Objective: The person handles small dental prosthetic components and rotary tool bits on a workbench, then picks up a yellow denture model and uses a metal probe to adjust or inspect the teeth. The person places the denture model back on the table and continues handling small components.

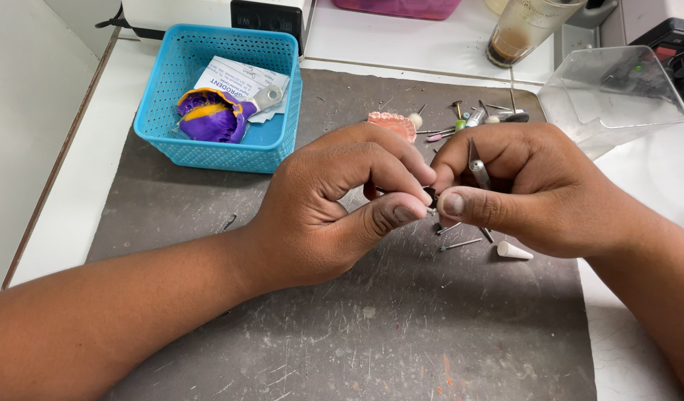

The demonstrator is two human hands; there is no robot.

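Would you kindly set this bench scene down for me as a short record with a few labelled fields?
surface: grey work mat on a white bench
left hand: fingertips pinched on a small dark part, too small to identify
right hand: pinches the same part and holds a slim metal handpiece
under the hands: loose metal burs, a white cone-shaped tip
behind the hands: pink denture base, clear plastic container
far left: blue basket holding a purple and yellow impression tray and a paper slip
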